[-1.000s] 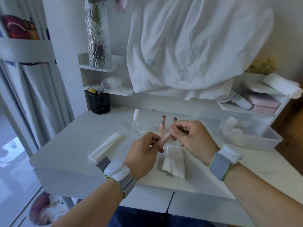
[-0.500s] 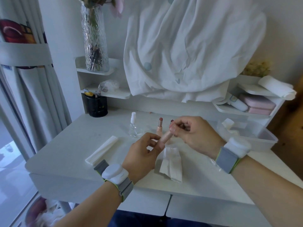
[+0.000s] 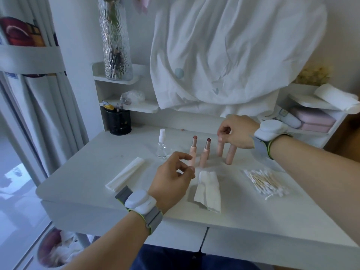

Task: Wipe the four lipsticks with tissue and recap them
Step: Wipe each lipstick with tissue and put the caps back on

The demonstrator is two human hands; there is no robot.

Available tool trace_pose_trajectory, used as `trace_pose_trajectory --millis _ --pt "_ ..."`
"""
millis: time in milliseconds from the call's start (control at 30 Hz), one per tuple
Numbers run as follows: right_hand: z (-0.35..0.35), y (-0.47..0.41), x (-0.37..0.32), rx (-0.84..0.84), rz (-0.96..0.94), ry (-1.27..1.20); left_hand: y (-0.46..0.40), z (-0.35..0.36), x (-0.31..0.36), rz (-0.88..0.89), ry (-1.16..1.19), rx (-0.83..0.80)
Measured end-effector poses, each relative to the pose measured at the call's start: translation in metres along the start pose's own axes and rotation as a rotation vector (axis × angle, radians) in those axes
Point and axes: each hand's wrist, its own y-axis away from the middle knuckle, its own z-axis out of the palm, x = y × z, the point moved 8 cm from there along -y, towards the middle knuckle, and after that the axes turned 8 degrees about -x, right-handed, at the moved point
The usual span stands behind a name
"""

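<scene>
From the head view, two capped lipsticks (image 3: 224, 151) are seen upright under the right hand (image 3: 236, 132), whose curled fingertips pinch the top of one. Two uncapped lipsticks (image 3: 199, 151) stand just beyond the left hand (image 3: 171, 184), loosely curled, holding nothing. The used tissue (image 3: 208, 189) lies beside it. Half looks done; next, an uncapped stick must be picked up and wiped.

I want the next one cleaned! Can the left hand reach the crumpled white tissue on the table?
Probably yes: the left hand hovers empty just beside the crumpled white tissue, with nothing between them.
</scene>
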Motion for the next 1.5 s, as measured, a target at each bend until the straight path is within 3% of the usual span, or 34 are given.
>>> trace_pose_trajectory --millis 800,1000,1333,1500 --pt "0.031 0.001 0.006 -0.212 0.115 -0.097 0.002 0.000 0.000 -0.026 0.001 -0.007" --pt "0.024 -0.008 -0.005 -0.069 0.015 -0.079 0.001 0.001 -0.001 -0.029 0.006 -0.006" --pt "0.026 -0.017 -0.029 0.005 -0.036 -0.008 0.000 0.000 -0.002 -0.027 -0.001 -0.005" --pt "-0.006 0.003 -0.031 0.238 -0.061 -0.066 -0.001 0.000 -0.003 -0.035 0.013 -0.011"
